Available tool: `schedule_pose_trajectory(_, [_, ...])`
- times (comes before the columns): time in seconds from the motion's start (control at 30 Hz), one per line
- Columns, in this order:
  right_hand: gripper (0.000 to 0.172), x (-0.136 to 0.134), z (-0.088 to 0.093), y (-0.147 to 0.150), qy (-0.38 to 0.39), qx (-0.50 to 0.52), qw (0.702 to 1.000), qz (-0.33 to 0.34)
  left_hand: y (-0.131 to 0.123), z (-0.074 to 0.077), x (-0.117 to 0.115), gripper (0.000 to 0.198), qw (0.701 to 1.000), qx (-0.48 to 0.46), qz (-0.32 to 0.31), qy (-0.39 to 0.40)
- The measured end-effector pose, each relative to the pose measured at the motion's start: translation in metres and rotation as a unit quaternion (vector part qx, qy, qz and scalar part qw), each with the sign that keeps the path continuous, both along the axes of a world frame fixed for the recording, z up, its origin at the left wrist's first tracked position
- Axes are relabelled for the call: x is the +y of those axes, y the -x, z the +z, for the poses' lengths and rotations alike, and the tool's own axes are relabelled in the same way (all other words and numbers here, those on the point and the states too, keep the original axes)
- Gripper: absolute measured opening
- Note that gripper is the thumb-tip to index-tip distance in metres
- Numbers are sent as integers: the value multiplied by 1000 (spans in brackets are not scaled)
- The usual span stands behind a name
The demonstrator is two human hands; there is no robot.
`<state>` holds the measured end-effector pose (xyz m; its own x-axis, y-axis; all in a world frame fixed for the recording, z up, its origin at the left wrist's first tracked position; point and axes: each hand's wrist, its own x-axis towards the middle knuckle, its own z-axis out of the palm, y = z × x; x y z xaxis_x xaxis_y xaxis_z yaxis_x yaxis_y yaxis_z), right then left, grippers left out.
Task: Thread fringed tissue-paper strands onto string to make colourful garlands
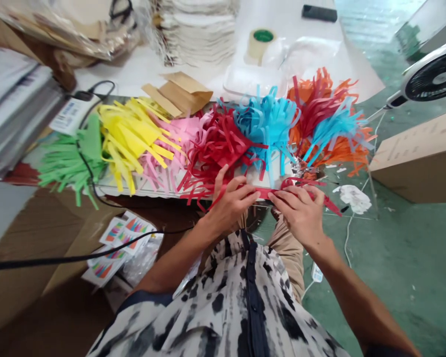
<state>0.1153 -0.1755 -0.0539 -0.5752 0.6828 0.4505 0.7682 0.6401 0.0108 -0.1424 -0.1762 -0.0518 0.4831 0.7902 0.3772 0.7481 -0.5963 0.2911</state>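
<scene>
Red paper strip (263, 193) is stretching nearly level just below the middle of the view, its long axis running from 9 o'clock to 3 o'clock and its right tail dipping toward 4 o'clock. The left hand (228, 206) is pinching it near the middle, fingers (241, 191) together and clamped on the paper, while the right hand (295, 213) is gripping it the same way just beside. Fringed paper bunches (208, 144) are fanning out at 12 o'clock, green and yellow toward 10 o'clock, blue and orange toward 1 o'clock. A roll of packing tape (260, 43) is sitting on the white desk (134, 74) beyond them, a fan (433, 77) is standing at 2 o'clock, and a cardboard carton (416, 161) is sitting at 3 o'clock.
</scene>
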Motion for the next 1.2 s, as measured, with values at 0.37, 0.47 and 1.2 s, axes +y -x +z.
schedule_pose_trajectory(0.37, [26, -7, 14, -14, 35, 24, 999, -23, 14, 37, -13, 21, 979, 21, 203, -19])
schedule_pose_trajectory(0.47, [17, -1, 23, -5, 52, 6, 998, -37, -13, 43, -14, 18, 994, 30, 109, 2])
schedule_pose_trajectory(1.2, [21, 28, 19, 5, 126, -36, 989, -63, -10, 18, 15, 20, 995, 18, 74, 60])
